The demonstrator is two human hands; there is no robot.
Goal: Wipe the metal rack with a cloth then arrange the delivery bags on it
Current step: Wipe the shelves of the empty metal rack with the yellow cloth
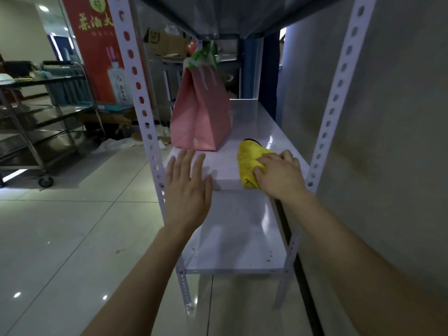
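White rack shelf (257,132) bears an upright pink bag (201,117) and yellow cloth (249,161)

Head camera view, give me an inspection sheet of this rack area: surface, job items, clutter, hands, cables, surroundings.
Surface: white middle shelf, bare at the back; lower shelf carries small specks.
Job's things: pink delivery bag upright on the middle shelf, left side; yellow cloth at the shelf's front right.
Clutter: crumpled paper on the floor beyond the rack.
Hands: left hand flat, fingers straight, at the shelf's front edge; right hand grips the cloth.
Cables: nothing seen.
Surroundings: steel trolley and red banner to the left, grey wall to the right.
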